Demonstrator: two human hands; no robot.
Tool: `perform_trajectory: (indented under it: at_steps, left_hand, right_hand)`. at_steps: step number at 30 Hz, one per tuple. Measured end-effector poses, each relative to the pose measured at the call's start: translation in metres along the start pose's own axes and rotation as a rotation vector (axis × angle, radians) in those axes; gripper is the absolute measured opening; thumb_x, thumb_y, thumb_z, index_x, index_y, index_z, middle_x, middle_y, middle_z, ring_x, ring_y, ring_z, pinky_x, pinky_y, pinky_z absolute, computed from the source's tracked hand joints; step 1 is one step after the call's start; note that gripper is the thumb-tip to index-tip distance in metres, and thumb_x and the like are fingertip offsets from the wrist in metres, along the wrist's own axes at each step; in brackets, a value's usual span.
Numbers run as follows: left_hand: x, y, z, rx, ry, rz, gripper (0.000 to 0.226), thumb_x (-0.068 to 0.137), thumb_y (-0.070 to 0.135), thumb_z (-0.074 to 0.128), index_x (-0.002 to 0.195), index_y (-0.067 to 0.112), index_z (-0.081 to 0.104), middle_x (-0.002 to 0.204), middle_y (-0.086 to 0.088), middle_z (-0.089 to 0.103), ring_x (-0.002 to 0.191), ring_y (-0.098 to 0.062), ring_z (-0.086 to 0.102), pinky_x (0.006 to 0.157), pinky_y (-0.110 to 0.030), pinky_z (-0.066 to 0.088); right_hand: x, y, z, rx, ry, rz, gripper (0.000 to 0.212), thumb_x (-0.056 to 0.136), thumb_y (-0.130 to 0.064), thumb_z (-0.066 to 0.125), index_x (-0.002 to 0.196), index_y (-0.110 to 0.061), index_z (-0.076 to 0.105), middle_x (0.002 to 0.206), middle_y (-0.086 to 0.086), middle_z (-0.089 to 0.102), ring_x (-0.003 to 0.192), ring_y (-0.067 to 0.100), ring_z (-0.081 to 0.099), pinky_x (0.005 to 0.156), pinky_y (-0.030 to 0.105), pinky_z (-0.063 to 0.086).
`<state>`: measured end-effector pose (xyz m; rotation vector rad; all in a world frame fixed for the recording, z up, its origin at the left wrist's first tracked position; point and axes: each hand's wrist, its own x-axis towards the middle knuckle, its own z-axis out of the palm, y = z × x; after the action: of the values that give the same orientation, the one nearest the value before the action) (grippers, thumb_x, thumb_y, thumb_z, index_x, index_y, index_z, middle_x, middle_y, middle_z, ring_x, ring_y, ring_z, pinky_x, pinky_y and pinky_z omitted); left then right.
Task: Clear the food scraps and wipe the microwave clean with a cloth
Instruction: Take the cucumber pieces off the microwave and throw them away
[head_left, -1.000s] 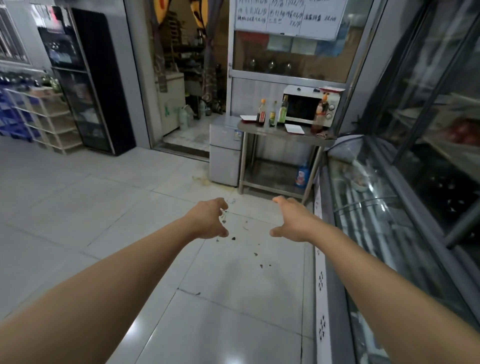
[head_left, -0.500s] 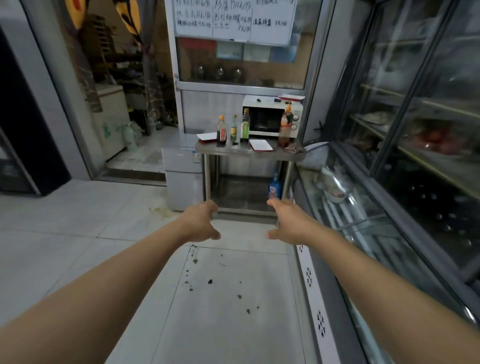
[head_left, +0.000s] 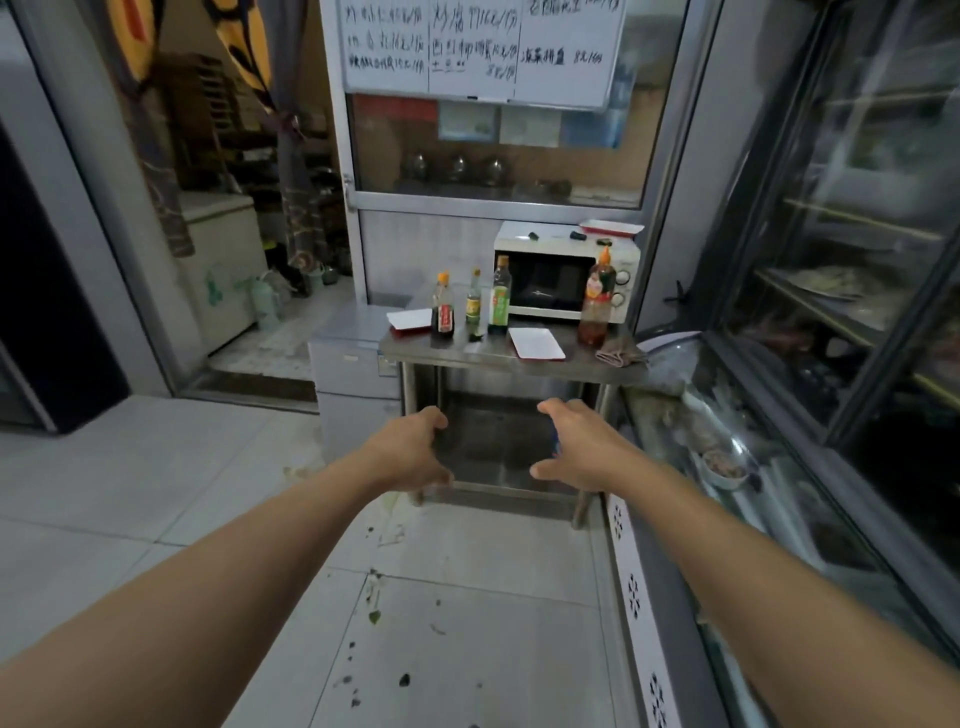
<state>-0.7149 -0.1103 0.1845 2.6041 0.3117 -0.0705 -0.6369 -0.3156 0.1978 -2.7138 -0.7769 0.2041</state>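
Both hands, left hand (head_left: 410, 454) and right hand (head_left: 579, 449), hang empty with loosely curled fingers; at twelve o'clock one microwave (head_left: 563, 273), four bottles (head_left: 500, 296), one cloth (head_left: 621, 353) on the table (head_left: 483, 358).

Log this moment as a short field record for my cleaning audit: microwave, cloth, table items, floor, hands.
microwave: white microwave at back of steel table, door closed
microwave top: red-rimmed tray and small dark bits
cloth: brownish cloth crumpled on table's right end, untouched
table items: four bottles, two white trays
floor: dark scraps scattered on tiles
left hand: left hand empty, fingers loosely curled
right hand: right hand empty, short of table
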Motion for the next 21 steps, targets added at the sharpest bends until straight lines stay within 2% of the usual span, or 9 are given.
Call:
perform_trajectory:
  at_steps: [3, 8, 13, 19, 21]
  left_hand:
    - [0.047, -0.001, -0.008, 0.010, -0.003, -0.028, 0.072, 0.073, 0.026, 0.078, 0.134, 0.021, 0.040, 0.132, -0.004, 0.052, 0.114, -0.023, 0.054, 0.088, -0.030, 0.045]
    - [0.123, -0.009, -0.023, -0.027, -0.012, -0.060, 0.071, 0.074, 0.024, 0.077, 0.135, 0.021, 0.040, 0.127, -0.004, 0.055, 0.110, -0.021, 0.055, 0.088, -0.030, 0.046]
    - [0.213, -0.022, -0.040, -0.023, -0.002, -0.022, 0.069, 0.074, 0.026, 0.076, 0.133, 0.020, 0.041, 0.128, -0.004, 0.053, 0.112, -0.021, 0.053, 0.090, -0.030, 0.046]
    - [0.324, -0.041, -0.062, -0.002, -0.011, 0.016, 0.070, 0.074, 0.030, 0.076, 0.134, 0.020, 0.041, 0.131, -0.005, 0.053, 0.117, -0.021, 0.052, 0.096, -0.033, 0.044]
    - [0.356, -0.045, -0.067, -0.004, -0.014, 0.035, 0.069, 0.075, 0.030, 0.076, 0.134, 0.020, 0.042, 0.129, -0.004, 0.054, 0.115, -0.021, 0.053, 0.092, -0.030, 0.043]
  right_hand:
    - [0.050, 0.012, -0.010, -0.002, -0.016, -0.009, 0.080, 0.079, -0.036, 0.071, 0.143, -0.020, 0.026, 0.144, 0.008, 0.033, 0.130, 0.027, 0.038, 0.102, 0.039, 0.040]
    - [0.130, 0.025, -0.019, -0.013, -0.033, -0.020, 0.080, 0.081, -0.037, 0.070, 0.144, -0.020, 0.025, 0.146, 0.007, 0.031, 0.133, 0.026, 0.035, 0.102, 0.038, 0.038]
    - [0.216, 0.031, -0.025, -0.020, -0.022, -0.026, 0.079, 0.081, -0.038, 0.069, 0.144, -0.019, 0.025, 0.143, 0.007, 0.033, 0.126, 0.026, 0.041, 0.098, 0.037, 0.042]
    - [0.307, 0.042, -0.035, -0.039, 0.016, 0.035, 0.079, 0.082, -0.039, 0.068, 0.145, -0.018, 0.024, 0.144, 0.009, 0.032, 0.131, 0.027, 0.036, 0.100, 0.036, 0.038]
    - [0.333, 0.049, -0.038, -0.034, 0.029, 0.059, 0.080, 0.082, -0.039, 0.067, 0.145, -0.018, 0.023, 0.145, 0.009, 0.031, 0.131, 0.027, 0.035, 0.100, 0.035, 0.037]
